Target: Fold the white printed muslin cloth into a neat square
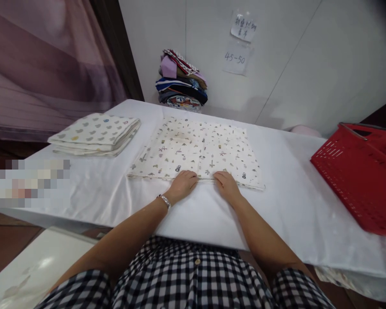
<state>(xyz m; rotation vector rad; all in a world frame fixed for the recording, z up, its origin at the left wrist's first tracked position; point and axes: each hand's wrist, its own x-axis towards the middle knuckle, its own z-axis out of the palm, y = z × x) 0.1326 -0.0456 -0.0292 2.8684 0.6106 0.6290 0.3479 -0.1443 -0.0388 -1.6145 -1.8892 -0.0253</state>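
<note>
A cream cloth with small printed figures (196, 148) lies folded flat in the middle of the white-covered table (289, 201). My left hand (182, 185) and my right hand (227, 185) rest side by side on its near edge, fingers curled over the hem. Whether they pinch the fabric or only press it, I cannot tell. A bracelet sits on my left wrist.
A folded heart-print cloth (94, 134) lies at the left. A stack of folded colourful fabrics (182, 81) stands against the back wall. A red plastic basket (360, 176) sits at the right edge. Two paper notes (239, 43) hang on the wall.
</note>
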